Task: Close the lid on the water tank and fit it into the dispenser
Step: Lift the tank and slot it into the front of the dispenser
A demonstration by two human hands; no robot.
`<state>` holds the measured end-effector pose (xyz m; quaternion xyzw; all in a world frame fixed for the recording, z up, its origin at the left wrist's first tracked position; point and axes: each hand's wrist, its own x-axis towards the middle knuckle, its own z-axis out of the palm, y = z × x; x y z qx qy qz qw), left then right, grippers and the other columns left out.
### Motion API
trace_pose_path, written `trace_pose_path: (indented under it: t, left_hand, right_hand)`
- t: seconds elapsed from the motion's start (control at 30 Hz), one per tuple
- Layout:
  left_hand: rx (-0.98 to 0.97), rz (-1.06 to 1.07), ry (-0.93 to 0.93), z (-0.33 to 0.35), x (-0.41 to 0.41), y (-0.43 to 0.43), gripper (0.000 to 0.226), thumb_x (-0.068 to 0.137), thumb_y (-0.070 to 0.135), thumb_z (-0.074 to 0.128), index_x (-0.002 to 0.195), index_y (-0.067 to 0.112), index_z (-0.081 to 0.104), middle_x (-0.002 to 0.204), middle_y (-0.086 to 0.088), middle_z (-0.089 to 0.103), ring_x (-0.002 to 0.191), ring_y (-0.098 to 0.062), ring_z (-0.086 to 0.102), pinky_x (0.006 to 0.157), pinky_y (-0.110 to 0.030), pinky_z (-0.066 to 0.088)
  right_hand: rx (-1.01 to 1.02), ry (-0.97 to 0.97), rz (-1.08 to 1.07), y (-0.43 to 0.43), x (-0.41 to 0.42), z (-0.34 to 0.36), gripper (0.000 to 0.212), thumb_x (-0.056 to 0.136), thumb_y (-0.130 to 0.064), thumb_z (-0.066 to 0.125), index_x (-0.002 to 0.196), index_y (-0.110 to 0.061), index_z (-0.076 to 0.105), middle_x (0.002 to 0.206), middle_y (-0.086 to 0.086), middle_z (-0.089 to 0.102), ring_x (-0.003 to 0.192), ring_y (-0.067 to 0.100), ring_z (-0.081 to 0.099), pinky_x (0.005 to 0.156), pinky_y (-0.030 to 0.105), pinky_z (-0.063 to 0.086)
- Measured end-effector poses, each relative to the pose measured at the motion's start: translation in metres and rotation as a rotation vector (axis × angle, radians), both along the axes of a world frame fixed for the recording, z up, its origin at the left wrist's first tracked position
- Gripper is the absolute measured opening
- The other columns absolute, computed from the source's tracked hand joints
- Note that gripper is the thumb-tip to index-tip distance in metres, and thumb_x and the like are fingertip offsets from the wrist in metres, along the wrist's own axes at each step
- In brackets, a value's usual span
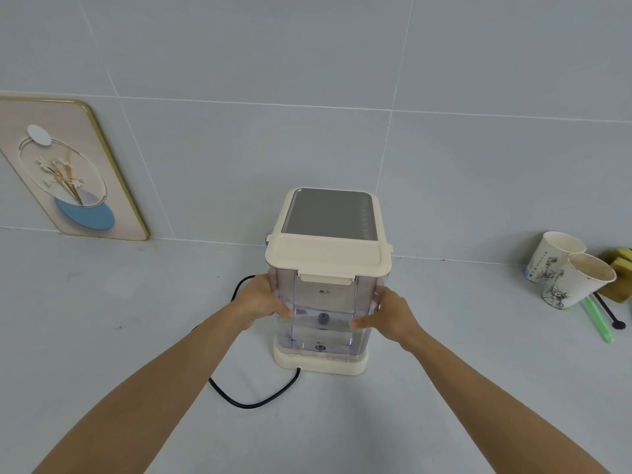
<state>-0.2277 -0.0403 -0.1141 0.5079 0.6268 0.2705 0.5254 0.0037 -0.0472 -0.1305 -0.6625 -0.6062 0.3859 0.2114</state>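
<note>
A clear plastic water tank stands upright on the cream base of the dispenser, against the dispenser's near side. Its cream lid lies flat and closed on top, with the latch tab down at the front. The dispenser has a grey metal top panel. My left hand grips the tank's left side, thumb on the front face. My right hand grips the right side in the same way. A little water shows low in the tank.
A black power cord loops over the counter from the dispenser's base. Two paper cups, a yellow sponge, a green straw and a black stirrer lie at the right. A framed picture leans on the tiled wall at left.
</note>
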Motion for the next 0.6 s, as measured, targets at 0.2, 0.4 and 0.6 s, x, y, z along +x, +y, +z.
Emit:
trace_pose_path:
  t: [0.2,0.4,0.6]
  left_hand:
    - [-0.004,-0.011,0.005,-0.0042,-0.0008,-0.0018,0.052,0.068,-0.013,0.07,0.114,0.009,0.056,0.094,0.004,0.059,0.099,-0.019,0.053,0.08,-0.027,0.047]
    - [0.025,-0.028,-0.024,-0.005,0.0002,-0.0051,0.049,0.07,-0.016,0.066,0.109,0.011,0.057,0.087,0.013,0.058,0.096,-0.015,0.053,0.072,-0.021,0.046]
    - [0.033,-0.02,0.003,-0.0052,0.0026,-0.0079,0.053,0.071,-0.015,0.065,0.118,0.006,0.055,0.103,0.0,0.055,0.095,-0.017,0.05,0.069,-0.019,0.044]
  right_hand:
    - [-0.006,-0.001,-0.017,-0.0032,-0.0014,-0.0019,0.073,0.066,-0.021,0.08,0.126,-0.003,0.043,0.127,0.011,0.055,0.111,0.028,0.052,0.082,0.028,0.041]
    - [0.001,0.011,-0.015,-0.005,-0.0021,-0.0043,0.069,0.066,-0.019,0.08,0.124,-0.004,0.046,0.122,0.012,0.057,0.105,0.027,0.053,0.08,0.027,0.04]
    - [-0.004,0.006,-0.01,-0.0056,-0.0021,-0.0054,0.063,0.068,-0.019,0.078,0.12,-0.003,0.047,0.107,0.007,0.055,0.09,0.021,0.048,0.074,0.027,0.038]
